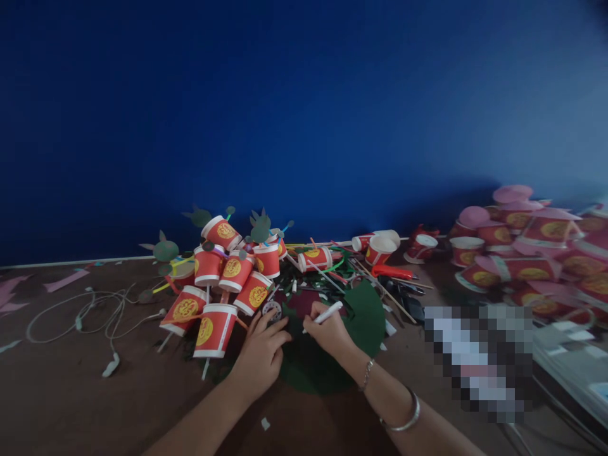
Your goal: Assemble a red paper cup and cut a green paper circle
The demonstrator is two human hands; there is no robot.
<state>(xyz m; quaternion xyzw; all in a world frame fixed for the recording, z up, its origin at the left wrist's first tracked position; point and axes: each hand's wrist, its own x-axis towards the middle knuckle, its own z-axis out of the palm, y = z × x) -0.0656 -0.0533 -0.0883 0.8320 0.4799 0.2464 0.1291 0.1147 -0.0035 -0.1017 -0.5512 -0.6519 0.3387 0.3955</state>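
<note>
A white marker pen (323, 315) is pinched in the right hand (329, 334), its tip lowered onto a dark green paper sheet (365, 316), apparently so that an outline can be traced. A small round disc (272, 310) is pressed flat on the sheet under the spread fingers of the left hand (261, 354), seemingly as a template kept from slipping. The sheet is laid on the brown floor (95, 405) near its far edge, below the blue wall (304, 114). Finished red paper cups (223, 278) are heaped just left of the hands, within reach. More cups, capped with pink paper (513, 234), are gathered at the right.
</note>
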